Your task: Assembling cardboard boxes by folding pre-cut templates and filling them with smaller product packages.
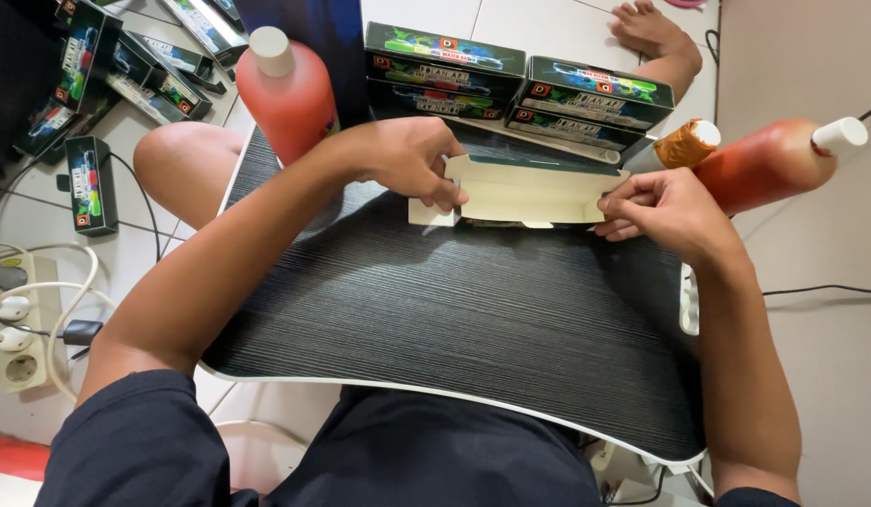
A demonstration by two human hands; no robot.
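Near the centre of the frame, just above the middle, an open, pale cream cardboard carton point(524, 192) with a dark green outside lies lengthwise on the black wood-grain lap desk with a white rim point(454, 319). The person's left hand point(407, 160) is closed on the carton's left end, fingertips pinching the small end flap. The right hand point(665, 207) is curled around the right end, thumb and fingers pressed to the cardboard there.

The main risk, as a judgement, is the thin card itself: uneven pressure between the two ends could crease a wall or tear a flap at its fold, and a flap tucked at a slant could leave the end bulging.

The surroundings add a second hazard. A tall red plastic bottle with a white cap point(285, 89) stands at the upper left of the desk, just beside the left forearm, and a sweep of that arm could topple it. At the upper right a second red bottle with a white cap point(773, 160) leans on its side close behind the right hand, beside a smaller brown-wrapped bottle point(684, 145); a nudge could roll either one

The stacked dark green printed boxes point(510, 84) directly behind the carton could be pushed off the far edge if the carton slides forward
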